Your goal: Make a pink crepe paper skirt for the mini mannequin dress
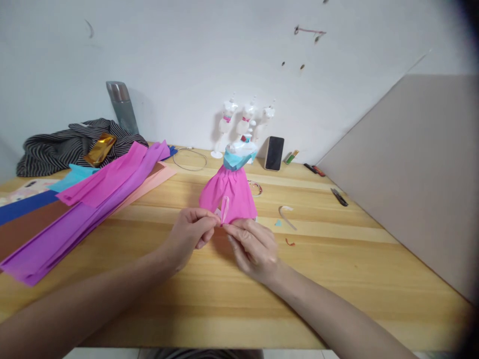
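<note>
A small white dress form (243, 147) stands mid-table, wearing a light blue top (235, 160) and a gathered pink crepe paper skirt (239, 194). A narrow slit with a paler pink strip (225, 207) runs down the skirt's front. At the bottom of that slit, my left hand (196, 227) pinches the hem from the left side. My right hand (254, 244) has thumb and fingers closed on the hem just right of it. The fingertips of both hands nearly meet. The exact bit of paper between them is partly hidden.
Folded crepe paper (101, 209) and a striped cloth (75, 144) lie left, with a bottle (123, 107) behind. White dress forms (226, 122) and a phone (274, 153) stand by the wall. Right are small snips (339, 197), a pale strip (287, 218) and scraps (290, 243).
</note>
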### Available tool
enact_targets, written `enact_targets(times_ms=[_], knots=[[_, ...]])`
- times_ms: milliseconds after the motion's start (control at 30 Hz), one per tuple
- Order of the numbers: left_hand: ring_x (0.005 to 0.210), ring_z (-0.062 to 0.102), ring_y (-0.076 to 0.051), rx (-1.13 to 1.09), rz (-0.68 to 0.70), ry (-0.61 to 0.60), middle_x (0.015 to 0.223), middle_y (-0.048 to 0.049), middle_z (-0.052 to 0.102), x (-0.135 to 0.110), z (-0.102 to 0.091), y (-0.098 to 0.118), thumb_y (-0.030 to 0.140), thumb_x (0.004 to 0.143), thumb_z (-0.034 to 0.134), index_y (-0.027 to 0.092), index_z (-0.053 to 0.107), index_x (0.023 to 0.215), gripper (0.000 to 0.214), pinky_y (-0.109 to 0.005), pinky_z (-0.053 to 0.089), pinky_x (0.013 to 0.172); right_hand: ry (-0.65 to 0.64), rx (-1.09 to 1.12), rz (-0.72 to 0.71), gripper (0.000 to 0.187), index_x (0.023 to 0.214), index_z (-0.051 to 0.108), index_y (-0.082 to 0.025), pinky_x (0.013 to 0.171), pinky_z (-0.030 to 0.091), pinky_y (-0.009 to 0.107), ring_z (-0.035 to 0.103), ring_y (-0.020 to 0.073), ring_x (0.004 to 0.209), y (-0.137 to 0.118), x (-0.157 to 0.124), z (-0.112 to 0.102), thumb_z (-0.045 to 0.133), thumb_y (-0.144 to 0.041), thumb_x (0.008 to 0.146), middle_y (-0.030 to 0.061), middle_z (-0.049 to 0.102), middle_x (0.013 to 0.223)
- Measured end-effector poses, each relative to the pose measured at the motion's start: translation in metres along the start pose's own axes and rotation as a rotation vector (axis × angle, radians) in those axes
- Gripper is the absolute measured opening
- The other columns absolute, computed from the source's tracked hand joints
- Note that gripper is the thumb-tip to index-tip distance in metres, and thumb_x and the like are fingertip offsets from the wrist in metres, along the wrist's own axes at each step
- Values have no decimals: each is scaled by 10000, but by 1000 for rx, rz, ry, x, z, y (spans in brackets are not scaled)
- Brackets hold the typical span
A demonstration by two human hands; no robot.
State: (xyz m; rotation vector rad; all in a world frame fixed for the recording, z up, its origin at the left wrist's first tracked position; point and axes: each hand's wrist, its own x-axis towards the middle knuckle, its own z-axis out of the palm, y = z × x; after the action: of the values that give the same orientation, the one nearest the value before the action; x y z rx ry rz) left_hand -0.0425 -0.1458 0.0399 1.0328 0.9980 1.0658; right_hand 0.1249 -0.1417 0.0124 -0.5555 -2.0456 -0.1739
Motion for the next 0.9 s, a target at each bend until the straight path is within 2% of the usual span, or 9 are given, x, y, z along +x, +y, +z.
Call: enact_targets(times_ms=[333,533,700,900], knots=[[343,265,-31,-7,8,-1,371,70,373,2,0,-2,278,659,582,153,506,506,212,-217,151,388,6,0,-10,302,1080,607,-123,598,505,266,611,167,716,3,-3,1,556,-7,806,105,649,795],[339,266,-31,-22,6,-4,367,71,383,1,0,-2,267,663,588,149,526,519,196,-215,156,382,-23,-20,-40,349,1128,589,-127,602,498,265,596,165,715,5,-5,2,562,-5,802,105,650,806],[340,265,-26,-49,25,16,363,74,376,-1,1,-3,272,664,616,142,538,521,208,-207,157,387,-10,29,16,407,1199,570,-141,626,511,276,608,171,758,2,-8,3,542,-14,813,111,650,842],[336,275,-32,-96,-26,57,379,62,409,-1,1,-3,275,671,608,149,533,533,201,-211,140,377,-9,99,48,456,1256,548,-156,645,530,282,616,171,766,-3,-7,2,504,-24,822,106,640,857]])
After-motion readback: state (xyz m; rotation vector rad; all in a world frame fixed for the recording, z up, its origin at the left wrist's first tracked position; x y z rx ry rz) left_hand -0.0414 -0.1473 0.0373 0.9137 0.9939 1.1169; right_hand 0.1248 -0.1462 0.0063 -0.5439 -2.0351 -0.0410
